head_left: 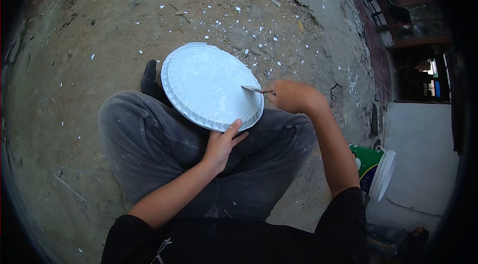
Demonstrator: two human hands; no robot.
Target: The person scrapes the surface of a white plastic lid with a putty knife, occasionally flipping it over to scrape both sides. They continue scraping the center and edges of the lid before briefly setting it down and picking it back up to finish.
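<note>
Scraping, head view: I see left hand (220, 145) gripping the lid (211, 86) rim on the lap, right hand (290, 96) closed on scraper (252, 88). I'd keep the blade flat, strokes short, lid braced.

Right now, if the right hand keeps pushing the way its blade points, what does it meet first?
The right hand points its scraper blade leftward, tip already on the white bucket lid. Going on, it would likely just cross the lid's face; nothing else shows in that line before the far rim.
</note>
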